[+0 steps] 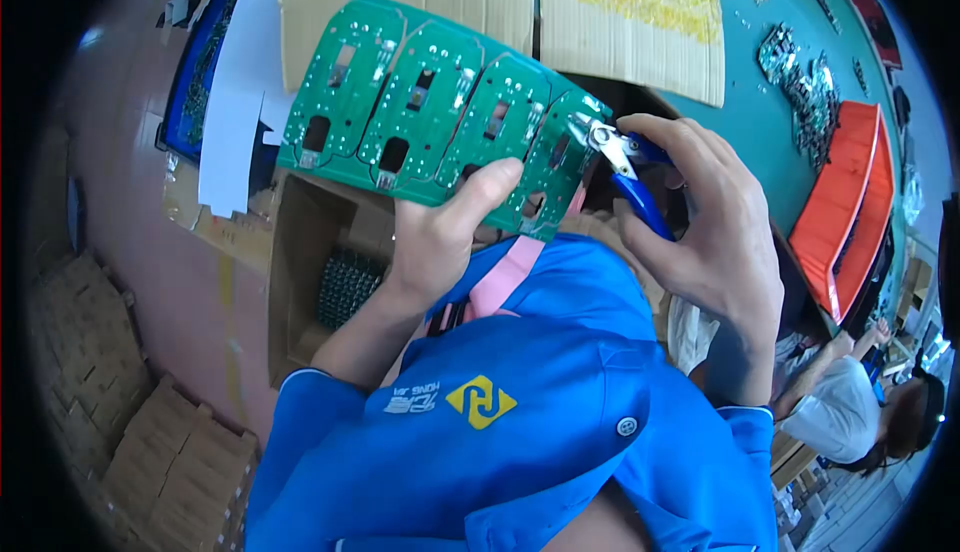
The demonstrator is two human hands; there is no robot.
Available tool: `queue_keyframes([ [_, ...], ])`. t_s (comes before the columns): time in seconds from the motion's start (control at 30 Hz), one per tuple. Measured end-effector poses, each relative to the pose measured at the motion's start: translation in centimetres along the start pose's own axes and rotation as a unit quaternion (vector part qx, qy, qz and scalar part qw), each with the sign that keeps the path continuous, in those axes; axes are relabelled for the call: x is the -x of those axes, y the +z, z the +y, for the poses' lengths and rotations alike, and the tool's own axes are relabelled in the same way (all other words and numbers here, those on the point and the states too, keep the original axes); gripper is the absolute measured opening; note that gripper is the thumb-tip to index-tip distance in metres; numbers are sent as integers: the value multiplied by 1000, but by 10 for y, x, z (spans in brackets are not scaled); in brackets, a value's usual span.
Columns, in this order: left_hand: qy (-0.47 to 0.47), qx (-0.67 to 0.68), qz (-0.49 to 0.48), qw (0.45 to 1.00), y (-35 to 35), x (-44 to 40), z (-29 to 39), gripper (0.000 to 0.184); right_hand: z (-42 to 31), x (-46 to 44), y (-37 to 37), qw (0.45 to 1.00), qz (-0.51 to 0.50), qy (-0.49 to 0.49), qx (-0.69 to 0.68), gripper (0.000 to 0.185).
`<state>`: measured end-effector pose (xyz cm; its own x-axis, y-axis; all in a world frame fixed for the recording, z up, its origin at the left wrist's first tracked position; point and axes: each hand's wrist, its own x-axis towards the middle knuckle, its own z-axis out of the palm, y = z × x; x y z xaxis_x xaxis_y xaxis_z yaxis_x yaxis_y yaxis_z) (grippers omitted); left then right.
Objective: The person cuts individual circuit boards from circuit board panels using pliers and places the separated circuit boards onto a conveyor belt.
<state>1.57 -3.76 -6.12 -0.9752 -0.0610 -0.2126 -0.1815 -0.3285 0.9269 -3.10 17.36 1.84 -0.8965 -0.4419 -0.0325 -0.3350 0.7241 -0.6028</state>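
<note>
A green circuit board panel (420, 62), divided into several similar sections with dark cutouts, is tilted in front of me. My left hand (440, 242) is closed on its lower edge, with the thumb lying over the face and the other fingers hidden behind. In my right hand (720, 222) is a pair of cutting pliers (632, 192) with blue handles, gripped between thumb and fingers. The jaws of the pliers are at the panel's right end, close to small parts there. Whether the jaws touch a part I cannot tell.
Below the panel stands a cardboard box (290, 292) with a stack of boards (348, 287) inside. Cardboard sheets (630, 52) lie at the back. A red-orange tray (840, 202) and a pile of small parts (800, 82) sit on the green table at right. Another person (840, 412) works at far right.
</note>
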Motion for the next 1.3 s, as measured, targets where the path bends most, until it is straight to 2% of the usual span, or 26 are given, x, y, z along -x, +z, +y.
queue_keyframes([
  [0.17, -14, 26, -12, 1000, 3, 9, -3, 43, -4, 17, 11, 997, -31, -25, 60, 55],
  [0.37, -31, 10, -37, 999, 7, 18, 2, 50, -11, 21, 17, 997, -13, -39, 66, 56],
  [0.5, 34, -12, -55, 998, 11, 20, -4, 39, -11, 22, 18, 994, -2, -47, 96, 57],
  [0.83, 26, -59, -77, 995, 3, 25, 1, 38, -17, 23, 18, 990, -16, -54, 133, 54],
  [1.2, 37, -81, -73, 993, 5, 23, 1, 36, -15, 20, 18, 989, -29, -61, 133, 50],
  [1.3, 37, -96, -77, 992, 4, 22, 2, 35, -13, 18, 19, 993, -34, -57, 96, 47],
])
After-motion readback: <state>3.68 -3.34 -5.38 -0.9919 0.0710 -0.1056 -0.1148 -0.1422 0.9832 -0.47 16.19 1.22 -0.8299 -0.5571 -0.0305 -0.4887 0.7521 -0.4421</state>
